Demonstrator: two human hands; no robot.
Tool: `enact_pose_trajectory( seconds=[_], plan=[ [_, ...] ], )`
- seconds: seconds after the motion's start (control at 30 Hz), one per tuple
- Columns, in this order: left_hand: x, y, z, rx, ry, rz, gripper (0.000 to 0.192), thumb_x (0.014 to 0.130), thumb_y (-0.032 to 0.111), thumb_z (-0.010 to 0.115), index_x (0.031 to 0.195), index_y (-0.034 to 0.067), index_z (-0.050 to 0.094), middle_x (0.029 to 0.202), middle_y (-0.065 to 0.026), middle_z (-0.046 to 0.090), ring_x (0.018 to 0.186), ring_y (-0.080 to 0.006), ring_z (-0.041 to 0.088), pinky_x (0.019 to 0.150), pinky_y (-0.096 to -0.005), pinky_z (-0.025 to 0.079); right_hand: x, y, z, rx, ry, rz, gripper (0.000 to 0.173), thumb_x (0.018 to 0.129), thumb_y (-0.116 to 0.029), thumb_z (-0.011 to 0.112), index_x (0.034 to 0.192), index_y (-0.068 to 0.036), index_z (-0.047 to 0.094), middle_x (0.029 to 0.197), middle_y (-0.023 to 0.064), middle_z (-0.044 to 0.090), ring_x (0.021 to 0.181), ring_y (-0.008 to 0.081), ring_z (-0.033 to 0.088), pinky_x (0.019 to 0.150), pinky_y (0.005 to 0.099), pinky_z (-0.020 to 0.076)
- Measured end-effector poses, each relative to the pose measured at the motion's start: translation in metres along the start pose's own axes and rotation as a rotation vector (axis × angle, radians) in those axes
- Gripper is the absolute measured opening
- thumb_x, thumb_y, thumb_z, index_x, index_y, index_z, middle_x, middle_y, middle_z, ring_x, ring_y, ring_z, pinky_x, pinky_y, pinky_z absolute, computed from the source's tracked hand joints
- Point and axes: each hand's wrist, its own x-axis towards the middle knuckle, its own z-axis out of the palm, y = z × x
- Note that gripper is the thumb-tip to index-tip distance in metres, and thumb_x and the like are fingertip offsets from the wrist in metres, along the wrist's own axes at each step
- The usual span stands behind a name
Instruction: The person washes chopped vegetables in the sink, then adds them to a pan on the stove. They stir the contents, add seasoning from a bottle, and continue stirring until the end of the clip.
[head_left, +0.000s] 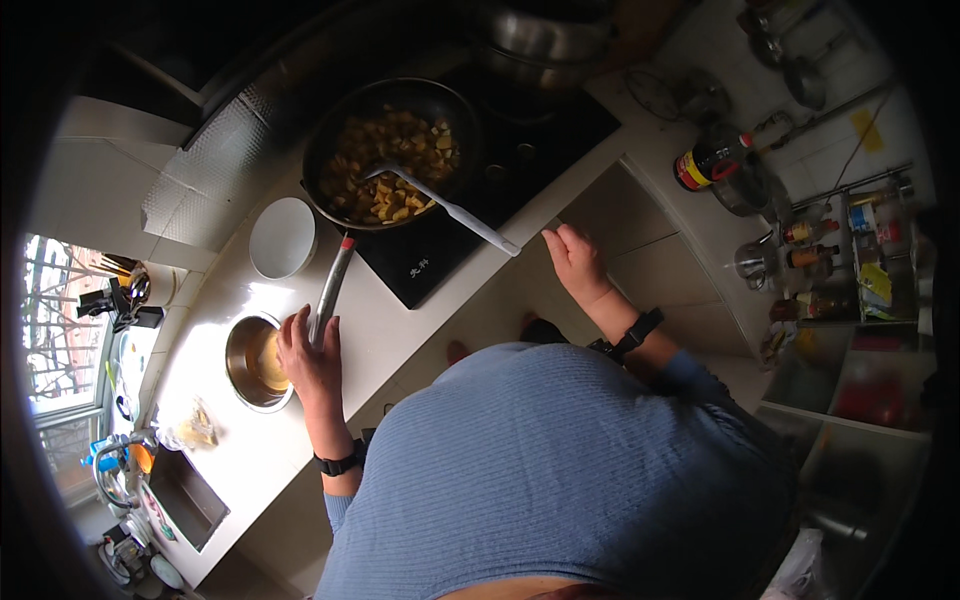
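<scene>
A dark frying pan (319, 191) on the black hob holds browned, diced food (397, 199). A grey long-handled spatula (469, 220) rests with its head in the food, its handle reaching over the counter edge. My left hand (309, 360) is at the end of the pan's handle (334, 285), which lies between thumb and spread fingers; whether they grip it is unclear. Just left of that hand is a metal bowl (238, 367) with yellowish contents. My right hand (576, 262) is raised right of the spatula's end, fingers curled in, holding nothing visible and not touching the spatula.
A white bowl (283, 238) stands left of the pan. On the counter are a clear plastic bag (196, 429) and a sink (187, 499). A metal pot (551, 37) sits at the back of the hob. Bottles, including a dark sauce bottle (712, 163), stand at right.
</scene>
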Motion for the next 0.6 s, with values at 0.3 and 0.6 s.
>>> enact_pose_trajectory(
  seconds=[0.3, 0.6],
  plan=[
    [-0.025, 0.073, -0.010, 0.037, 0.244, -0.016, 0.039, 0.084, 0.027, 0.074, 0.118, 0.011, 0.064, 0.118, -0.0083, 0.062, 0.115, -0.0288, 0.055, 0.100, -0.0424, 0.037, 0.011, 0.049, -0.004, 0.041, -0.052, -0.195, 0.023, 0.088, -0.020, 0.066, 0.073, -0.007, 0.055, 0.072, 0.0127, 0.061, 0.063, 0.0344, 0.060, 0.053, 0.0415, 0.0480],
    [-0.025, 0.181, 0.029, 0.015, 0.161, 0.110, 0.030, 0.080, 0.022, 0.076, 0.107, 0.013, 0.067, 0.104, -0.0026, 0.066, 0.101, -0.0222, 0.059, 0.093, -0.0370, 0.038, 0.002, 0.141, -0.044, 0.074, -0.046, -0.128, 0.027, 0.090, -0.021, 0.065, 0.071, -0.007, 0.052, 0.069, 0.0129, 0.059, 0.061, 0.0346, 0.059, 0.051, 0.0431, 0.0465]
  ],
)
